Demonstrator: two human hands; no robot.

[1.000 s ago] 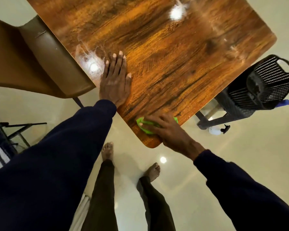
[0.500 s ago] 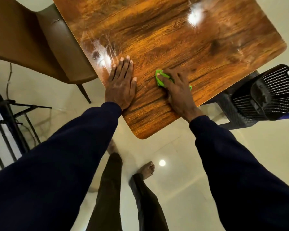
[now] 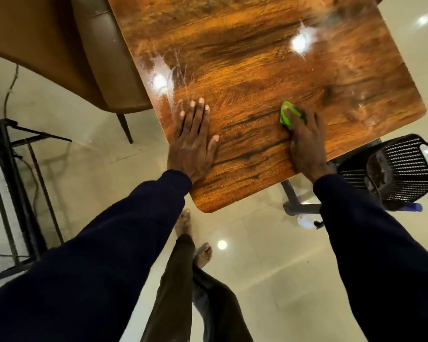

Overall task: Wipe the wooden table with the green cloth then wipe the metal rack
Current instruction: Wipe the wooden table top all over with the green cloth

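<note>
Small green cloth [image 3: 288,116]: bunched on the glossy wooden counter [image 3: 245,70], pressed under your right hand [image 3: 305,144], fingers laid flat. Left hand [image 3: 194,141]: spread flat alongside. Around: brown padded chair [image 3: 59,45], black plastic basket [image 3: 403,169], dark metal rack [image 3: 10,169].

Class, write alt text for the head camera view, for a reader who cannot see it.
A person's right hand presses a green cloth on a glossy wooden table, while the left hand lies flat nearby. A brown chair stands left, a black basket right.
</note>
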